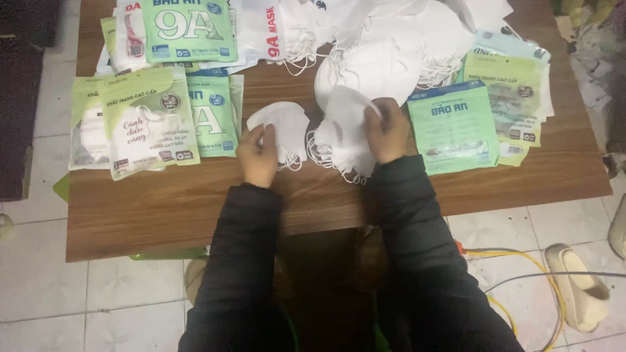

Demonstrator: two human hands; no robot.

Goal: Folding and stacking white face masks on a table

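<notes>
My left hand (258,154) rests on the near edge of a small stack of white face masks (284,126) lying flat on the wooden table (163,208). My right hand (387,133) grips another white mask (342,124) taken from the big heap of white masks (391,45) at the table's far middle. Ear loops dangle below both stacks. Both arms wear dark sleeves.
Green and white mask pouches (147,120) lie at the left, with more pouches (189,29) at the far left. A green packet (453,127) and other packets (508,85) sit at the right. On the tiled floor at the right are a yellow cable (521,261) and a sandal (580,287).
</notes>
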